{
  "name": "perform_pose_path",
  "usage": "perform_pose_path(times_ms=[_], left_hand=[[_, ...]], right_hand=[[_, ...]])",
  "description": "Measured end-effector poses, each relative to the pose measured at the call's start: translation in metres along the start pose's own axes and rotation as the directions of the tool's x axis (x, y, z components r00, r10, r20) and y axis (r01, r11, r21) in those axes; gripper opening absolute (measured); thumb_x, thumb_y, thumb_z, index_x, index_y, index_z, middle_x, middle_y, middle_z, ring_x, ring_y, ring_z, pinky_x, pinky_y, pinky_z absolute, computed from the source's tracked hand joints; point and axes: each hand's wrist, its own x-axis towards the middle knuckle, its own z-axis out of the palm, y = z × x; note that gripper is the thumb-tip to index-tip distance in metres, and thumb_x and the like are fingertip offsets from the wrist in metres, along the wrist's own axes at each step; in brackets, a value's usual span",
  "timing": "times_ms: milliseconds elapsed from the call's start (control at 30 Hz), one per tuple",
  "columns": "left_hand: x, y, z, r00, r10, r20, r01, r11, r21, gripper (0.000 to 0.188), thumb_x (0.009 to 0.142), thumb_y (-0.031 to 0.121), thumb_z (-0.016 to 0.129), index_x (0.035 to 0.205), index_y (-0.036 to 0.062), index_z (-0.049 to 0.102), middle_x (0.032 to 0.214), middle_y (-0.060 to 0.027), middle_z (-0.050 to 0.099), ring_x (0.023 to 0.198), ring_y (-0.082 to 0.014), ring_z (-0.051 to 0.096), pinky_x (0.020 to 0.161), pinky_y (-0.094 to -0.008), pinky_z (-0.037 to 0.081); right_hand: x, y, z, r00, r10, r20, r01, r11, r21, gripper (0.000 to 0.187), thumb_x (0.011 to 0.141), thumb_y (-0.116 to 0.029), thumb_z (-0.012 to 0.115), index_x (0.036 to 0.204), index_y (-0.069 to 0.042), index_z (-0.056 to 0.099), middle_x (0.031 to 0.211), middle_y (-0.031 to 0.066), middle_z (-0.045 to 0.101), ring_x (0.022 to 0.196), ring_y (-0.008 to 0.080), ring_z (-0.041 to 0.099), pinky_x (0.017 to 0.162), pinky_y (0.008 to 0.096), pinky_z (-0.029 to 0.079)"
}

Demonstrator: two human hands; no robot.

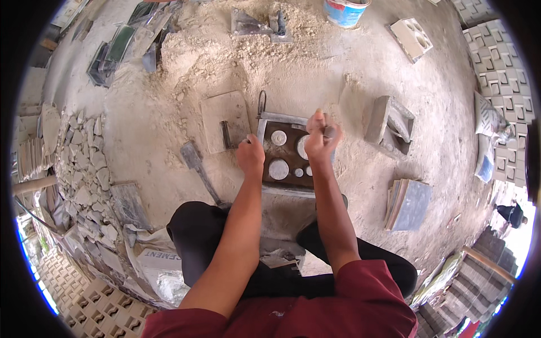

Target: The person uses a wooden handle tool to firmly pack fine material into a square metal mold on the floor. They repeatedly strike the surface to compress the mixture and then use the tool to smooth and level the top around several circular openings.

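A rectangular metal mould box (289,192) rests on the ground between my knees, its inside brown. Several round pale discs of different sizes sit in it, among them a large disc (278,169) and a smaller disc (279,138). My left hand (251,156) is closed in a fist at the box's left wall and seems to grip that edge. Above the box's right side, my right hand (322,139) is closed and slightly blurred. A dark, rounded end (329,132) of something pokes out of it; its kind is unclear.
Left of the box lie a flat board (224,115) and a trowel-like tool (193,156). On the right are a hollow block mould (390,127) and stacked plates (409,205). Sandy mix (211,56) and a blue-white bucket (345,14) lie at the far side; broken pieces (84,169) are heaped left.
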Motion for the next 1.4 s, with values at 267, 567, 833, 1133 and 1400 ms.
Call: perform_pose_path(times_ms=[267,567,833,1133,1400], left_hand=[[-0.004,0.006,-0.003,1.000,-0.004,-0.013,0.004,1.000,0.003,0.053,0.087,0.040,0.036,0.093,-0.0017,0.067,0.092,-0.0276,0.063,0.091,-0.0438,0.060,0.083,-0.0501,0.045],[0.004,-0.006,0.006,0.997,0.071,-0.013,-0.071,0.997,-0.007,0.055,0.087,0.039,0.035,0.091,-0.0058,0.066,0.092,-0.0278,0.064,0.091,-0.0439,0.060,0.085,-0.0506,0.043],[-0.005,0.009,0.001,0.999,-0.031,-0.023,0.032,0.999,0.038,0.054,0.087,0.041,0.035,0.094,-0.0021,0.068,0.097,-0.0274,0.063,0.095,-0.0438,0.059,0.086,-0.0489,0.044],[0.002,-0.002,0.010,0.999,0.036,-0.010,-0.036,0.999,0.021,0.059,0.087,0.042,0.035,0.091,-0.0087,0.066,0.093,-0.0308,0.062,0.094,-0.0449,0.059,0.087,-0.0510,0.043],[-0.002,0.009,0.004,0.999,-0.040,0.007,0.039,0.997,0.068,0.057,0.087,0.042,0.033,0.095,-0.0028,0.067,0.098,-0.0260,0.063,0.096,-0.0435,0.059,0.088,-0.0498,0.043]], right_hand=[[0.013,-0.017,-0.022,0.997,-0.015,-0.072,0.038,0.946,0.323,0.043,0.093,-0.012,0.049,0.053,-0.004,0.035,0.049,-0.0013,0.038,0.047,0.0053,0.032,0.043,0.0255,0.023],[-0.004,0.016,-0.045,0.991,-0.089,-0.101,0.078,0.991,-0.111,0.048,0.091,-0.019,0.055,0.052,-0.001,0.032,0.045,0.0027,0.033,0.045,0.0084,0.030,0.041,0.0291,0.023],[-0.002,0.013,-0.050,0.971,0.024,-0.240,0.008,0.992,0.129,0.045,0.092,-0.015,0.052,0.053,-0.001,0.035,0.045,0.0005,0.036,0.045,0.0072,0.030,0.041,0.0283,0.023],[0.002,0.031,-0.020,0.994,-0.097,-0.056,0.083,0.975,-0.206,0.047,0.090,-0.016,0.055,0.053,-0.001,0.029,0.045,0.0074,0.025,0.042,0.0119,0.025,0.040,0.0334,0.020],[-0.011,0.017,0.012,0.999,-0.026,-0.021,0.023,0.988,-0.155,0.046,0.089,-0.014,0.056,0.053,-0.001,0.032,0.045,0.0059,0.028,0.045,0.0098,0.025,0.040,0.0331,0.022]])
